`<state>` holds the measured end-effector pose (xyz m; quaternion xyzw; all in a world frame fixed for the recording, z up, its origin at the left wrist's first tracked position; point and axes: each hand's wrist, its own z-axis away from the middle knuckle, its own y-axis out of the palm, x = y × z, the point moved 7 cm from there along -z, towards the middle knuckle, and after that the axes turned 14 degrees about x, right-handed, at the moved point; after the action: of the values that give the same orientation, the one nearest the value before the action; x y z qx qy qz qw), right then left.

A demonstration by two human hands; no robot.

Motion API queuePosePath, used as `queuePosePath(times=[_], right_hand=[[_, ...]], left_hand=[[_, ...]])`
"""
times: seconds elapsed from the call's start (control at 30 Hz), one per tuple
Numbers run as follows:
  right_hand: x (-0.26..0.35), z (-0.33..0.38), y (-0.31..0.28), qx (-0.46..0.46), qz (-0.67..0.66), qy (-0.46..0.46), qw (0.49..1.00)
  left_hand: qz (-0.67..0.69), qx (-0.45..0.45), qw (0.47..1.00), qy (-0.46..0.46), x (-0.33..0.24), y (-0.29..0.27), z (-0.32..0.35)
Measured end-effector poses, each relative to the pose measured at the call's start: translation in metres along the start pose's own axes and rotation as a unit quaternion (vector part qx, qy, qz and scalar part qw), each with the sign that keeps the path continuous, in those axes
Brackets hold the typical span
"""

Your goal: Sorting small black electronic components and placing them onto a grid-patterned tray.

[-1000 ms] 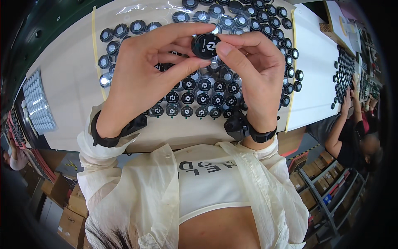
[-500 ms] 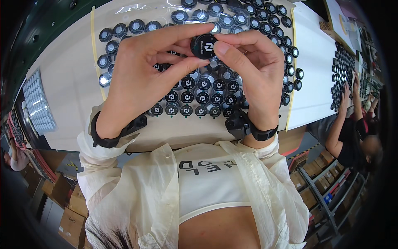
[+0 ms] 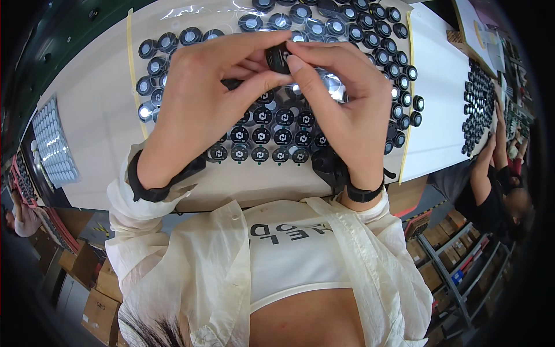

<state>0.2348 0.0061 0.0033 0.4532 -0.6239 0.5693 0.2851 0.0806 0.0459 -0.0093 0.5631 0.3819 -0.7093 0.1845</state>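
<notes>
Between the fingertips of both hands is a small round black puck-like piece [image 3: 278, 58], turned so that its rim and part of its face show. My left hand [image 3: 217, 87] pinches it from the left with thumb and fingers. From the right, my right hand [image 3: 341, 87] grips its edge with thumb and forefinger. Below the hands, rows of black discs with a white emblem [image 3: 261, 136] lie on the table. Beyond and beside them are several black pucks with pale round centres [image 3: 280, 22]. A clear plastic sheet [image 3: 225, 13] lies among them.
Yellow tape strips [image 3: 132, 69] run along both sides of the work area. At the left lies a clear-wrapped sheet of pale round pieces [image 3: 55, 141]. More black pucks [image 3: 478, 107] stand at the right, where a co-worker's arms [image 3: 488, 153] reach in. Cardboard boxes [image 3: 101, 315] stand below left.
The black piece has been tilted from face-on to nearly edge-on, so its emblem is mostly out of sight. Both hands still hold it, my right fingers slightly shifted left.
</notes>
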Motion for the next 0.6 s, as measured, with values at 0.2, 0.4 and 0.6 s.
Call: queuePosePath(times=[0.2, 0.4, 0.6], right_hand=[[-0.017, -0.003, 0.008, 0.003, -0.171, 0.027, 0.985], [-0.034, 0.008, -0.007, -0.018, -0.145, 0.084, 0.986], [-0.029, 0.006, -0.032, -0.03, -0.106, 0.083, 0.99]], left_hand=[[-0.295, -0.015, 0.951, 0.09, -0.02, -0.053, -0.042], [-0.561, -0.027, 0.827, 0.026, 0.054, -0.129, -0.15], [-0.585, 0.005, 0.807, -0.073, 0.058, -0.111, -0.174]])
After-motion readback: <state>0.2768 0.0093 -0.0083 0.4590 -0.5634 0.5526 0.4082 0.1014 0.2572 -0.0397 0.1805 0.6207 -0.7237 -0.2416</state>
